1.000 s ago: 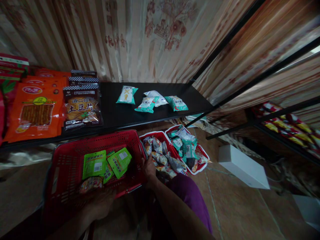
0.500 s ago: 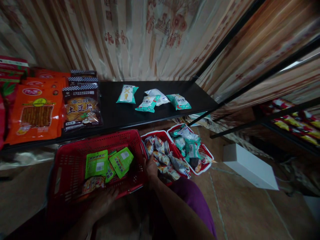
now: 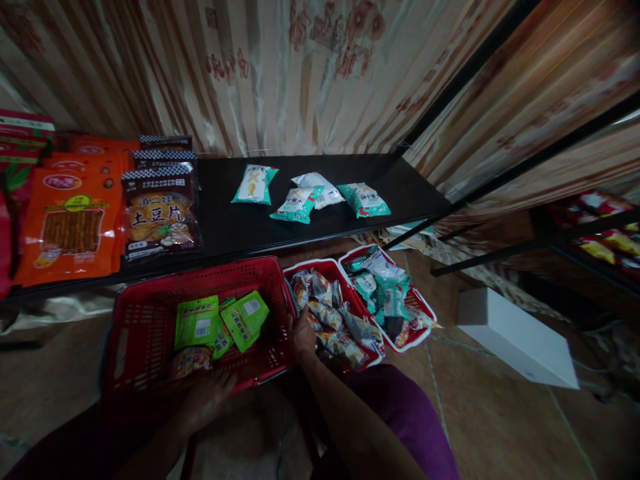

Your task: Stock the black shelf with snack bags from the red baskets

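A large red shopping basket (image 3: 200,273) is below the front edge of the black shelf. Several green snack packets (image 3: 197,323) and a small printed packet (image 3: 191,360) lie in it. My right hand (image 3: 303,337) is closed on the basket's right end rim, beside a smaller red basket. My left hand (image 3: 207,399) is at the near long rim of the large basket, its fingers bent over the edge in dim light. The smaller red basket with a white rim (image 3: 377,363) is filled with several silvery snack bags (image 3: 327,313).
Another white-rimmed basket (image 3: 434,319) holds teal packets (image 3: 393,297). On the black shelf (image 3: 225,230) lie several teal-and-white bags (image 3: 255,185), orange packets (image 3: 75,227) and brown potato-chip bags (image 3: 161,217). A white box (image 3: 520,340) stands on the floor, near dark frame bars (image 3: 500,143).
The view has shifted slightly, so the white box and the smaller baskets appear further right. Both hands keep the same places on the large basket, whose contents look unchanged.
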`<control>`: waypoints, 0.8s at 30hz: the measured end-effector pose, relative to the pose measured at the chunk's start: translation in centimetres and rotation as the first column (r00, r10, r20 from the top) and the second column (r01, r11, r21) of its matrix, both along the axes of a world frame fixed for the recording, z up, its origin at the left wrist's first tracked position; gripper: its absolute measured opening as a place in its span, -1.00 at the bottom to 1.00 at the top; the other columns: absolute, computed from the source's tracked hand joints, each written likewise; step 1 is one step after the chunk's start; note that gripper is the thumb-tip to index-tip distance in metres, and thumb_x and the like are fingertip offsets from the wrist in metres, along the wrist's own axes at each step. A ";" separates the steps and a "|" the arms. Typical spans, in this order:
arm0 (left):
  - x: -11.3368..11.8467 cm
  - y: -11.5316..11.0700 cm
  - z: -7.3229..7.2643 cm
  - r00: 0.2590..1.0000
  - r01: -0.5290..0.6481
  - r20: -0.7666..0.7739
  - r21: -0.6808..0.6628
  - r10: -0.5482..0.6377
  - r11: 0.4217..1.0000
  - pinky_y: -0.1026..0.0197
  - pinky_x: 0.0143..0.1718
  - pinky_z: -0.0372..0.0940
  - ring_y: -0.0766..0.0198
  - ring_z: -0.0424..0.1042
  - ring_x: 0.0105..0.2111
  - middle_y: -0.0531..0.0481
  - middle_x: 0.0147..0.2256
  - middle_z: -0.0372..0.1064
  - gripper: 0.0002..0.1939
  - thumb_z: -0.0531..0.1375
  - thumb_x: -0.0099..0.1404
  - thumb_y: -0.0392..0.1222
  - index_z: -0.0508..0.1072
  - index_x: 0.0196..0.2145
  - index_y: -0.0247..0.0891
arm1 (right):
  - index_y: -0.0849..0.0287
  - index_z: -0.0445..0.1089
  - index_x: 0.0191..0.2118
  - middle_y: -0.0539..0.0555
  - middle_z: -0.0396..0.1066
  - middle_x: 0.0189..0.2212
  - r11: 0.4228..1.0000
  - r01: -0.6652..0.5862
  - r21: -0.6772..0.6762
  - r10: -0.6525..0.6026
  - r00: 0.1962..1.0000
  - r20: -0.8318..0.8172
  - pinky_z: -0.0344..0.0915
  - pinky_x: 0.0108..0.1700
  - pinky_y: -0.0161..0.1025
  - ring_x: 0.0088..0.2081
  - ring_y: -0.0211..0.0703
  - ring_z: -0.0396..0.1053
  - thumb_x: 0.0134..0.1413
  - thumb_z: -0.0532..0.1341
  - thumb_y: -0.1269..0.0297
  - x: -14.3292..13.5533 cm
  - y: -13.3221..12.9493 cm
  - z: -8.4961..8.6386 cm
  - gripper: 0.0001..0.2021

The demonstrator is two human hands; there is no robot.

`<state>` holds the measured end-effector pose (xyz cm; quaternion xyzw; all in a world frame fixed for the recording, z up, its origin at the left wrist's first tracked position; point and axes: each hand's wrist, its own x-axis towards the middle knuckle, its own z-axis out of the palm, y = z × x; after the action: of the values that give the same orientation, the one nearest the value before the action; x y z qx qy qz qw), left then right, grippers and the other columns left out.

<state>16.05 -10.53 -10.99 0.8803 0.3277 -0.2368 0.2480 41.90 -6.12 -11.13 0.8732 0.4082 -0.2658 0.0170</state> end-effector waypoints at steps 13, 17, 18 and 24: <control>0.3 0.4 1.1 0.999 0.018 -0.037 -0.007 -0.019 1.000 0.00 -0.03 0.23 0.08 0.33 0.00 -0.22 0.04 0.32 -0.45 -0.08 0.15 -0.49 0.26 0.08 -0.27 | 0.45 -0.29 0.28 0.37 0.44 -0.17 1.000 0.004 0.010 -0.004 1.000 -0.024 0.26 -0.17 -0.13 -0.15 0.07 0.44 0.24 -0.12 0.13 -0.1 0.1 0.4 -0.36; 0.1 0.2 0.5 1.000 0.008 -0.028 0.018 -0.008 1.000 -0.01 -0.01 0.23 0.08 0.32 0.01 -0.23 0.06 0.30 -0.44 -0.08 0.14 -0.49 0.25 0.09 -0.26 | 0.44 -0.27 0.28 0.37 0.42 -0.13 1.000 0.019 0.024 -0.019 0.999 -0.031 0.26 -0.16 -0.13 -0.12 0.08 0.43 0.24 -0.11 0.13 -0.1 0.0 0.4 -0.37; 0.0 0.1 0.3 1.000 0.008 -0.025 0.023 -0.008 1.000 -0.03 0.01 0.22 0.07 0.31 0.03 -0.23 0.07 0.28 -0.42 -0.08 0.13 -0.50 0.24 0.11 -0.26 | 0.44 -0.27 0.28 0.36 0.43 -0.14 0.999 0.016 0.033 -0.015 0.999 -0.031 0.26 -0.16 -0.13 -0.12 0.08 0.43 0.23 -0.11 0.13 0.0 0.0 0.3 -0.37; 0.1 -0.2 0.0 0.997 0.017 -0.070 0.033 -0.015 0.999 -0.04 0.03 0.21 0.04 0.28 0.06 -0.22 0.09 0.27 -0.38 -0.09 0.12 -0.52 0.23 0.13 -0.25 | 0.46 -0.26 0.27 0.36 0.45 -0.17 0.998 0.003 0.062 -0.001 1.000 -0.027 0.26 -0.17 -0.12 -0.16 0.08 0.44 0.23 -0.11 0.13 0.1 -0.1 0.2 -0.37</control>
<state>16.14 -10.68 -10.99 0.8782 0.3331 -0.2639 0.2194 42.04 -6.25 -10.95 0.8700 0.4157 -0.2648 -0.0156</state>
